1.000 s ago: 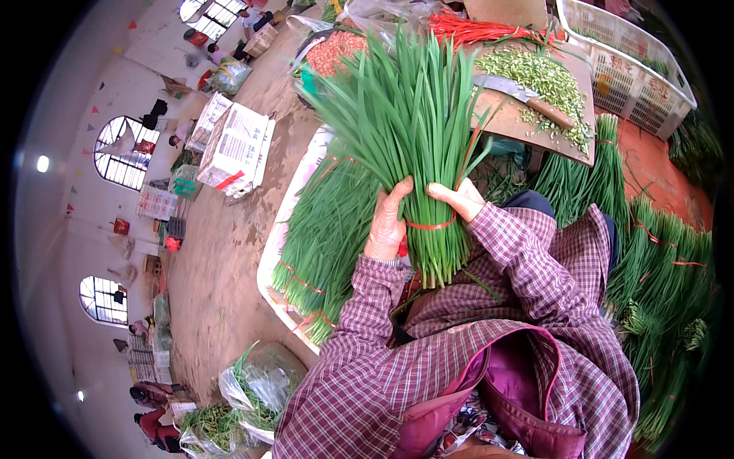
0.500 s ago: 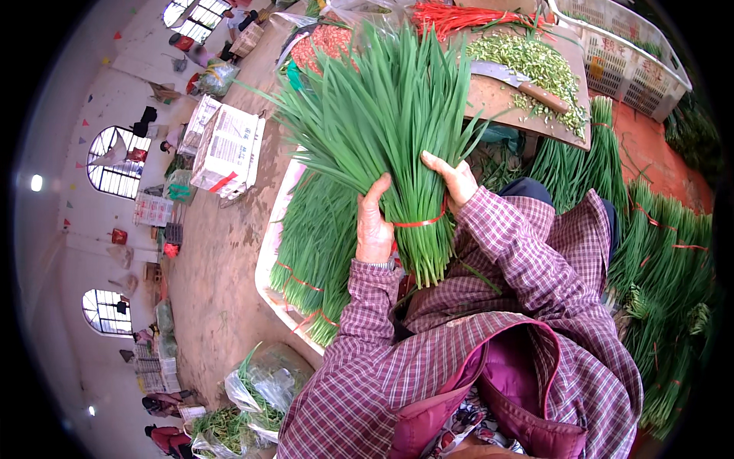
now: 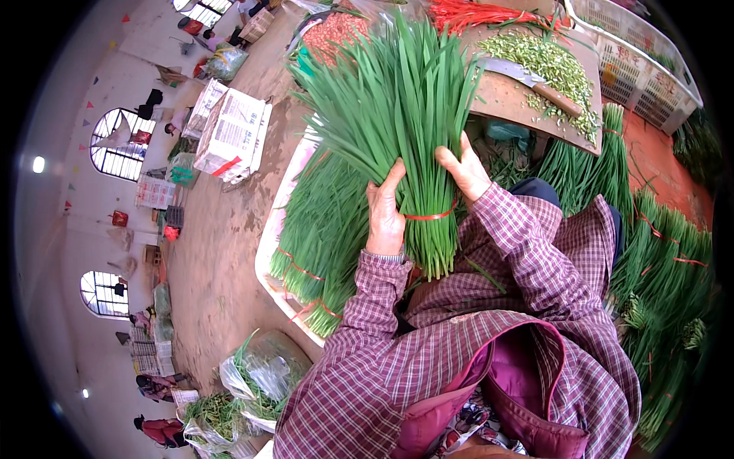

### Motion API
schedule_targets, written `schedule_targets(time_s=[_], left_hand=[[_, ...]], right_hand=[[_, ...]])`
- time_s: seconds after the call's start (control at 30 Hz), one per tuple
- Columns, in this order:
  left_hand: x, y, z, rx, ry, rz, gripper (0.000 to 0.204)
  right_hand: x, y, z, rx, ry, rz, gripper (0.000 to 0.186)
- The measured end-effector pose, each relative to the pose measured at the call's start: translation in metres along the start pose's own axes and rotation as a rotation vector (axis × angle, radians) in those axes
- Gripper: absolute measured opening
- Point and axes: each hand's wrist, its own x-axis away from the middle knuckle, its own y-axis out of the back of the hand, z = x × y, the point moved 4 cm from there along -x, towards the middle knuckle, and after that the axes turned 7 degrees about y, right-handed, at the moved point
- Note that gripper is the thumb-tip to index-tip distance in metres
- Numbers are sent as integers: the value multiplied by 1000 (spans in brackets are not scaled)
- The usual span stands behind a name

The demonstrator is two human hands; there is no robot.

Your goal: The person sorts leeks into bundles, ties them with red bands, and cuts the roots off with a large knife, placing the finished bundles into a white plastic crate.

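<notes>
A large bunch of green Chinese chives (image 3: 413,115) stands upright in front of me, its leaves fanned out at the top. A red tie (image 3: 430,216) circles it near the pale cut ends. My left hand (image 3: 386,214) is closed round the left side of the bunch, thumb pointing up along the stalks. On the opposite side, my right hand (image 3: 468,170) grips it just above the tie, partly hidden behind the leaves. To the left, a white basket (image 3: 264,264) holds more chives (image 3: 325,222) with red ties round them.
A board (image 3: 493,99) beyond my knees bears a knife (image 3: 562,98), chopped stem ends (image 3: 527,57) and red ties (image 3: 497,14). A white crate (image 3: 638,73) stands at the far right. Tied bunches (image 3: 669,283) line my right side. At lower left lie plastic bags of greens (image 3: 267,375).
The bunch has shifted slightly right and up in view, and its leaves spread a little less to the left. My right hand's thumb and finger stand further apart. Both hands keep their hold.
</notes>
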Motion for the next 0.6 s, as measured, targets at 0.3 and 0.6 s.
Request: schedule_targets(time_s=[0.3, 0.6], left_hand=[[-1, -9, -1, 19, 150, -32, 53], [-11, 64, -45, -223, 143, 191, 65]], right_hand=[[-10, 11, -2, -112, -149, -141, 59], [-30, 44, -17, -464, -312, -278, 47]])
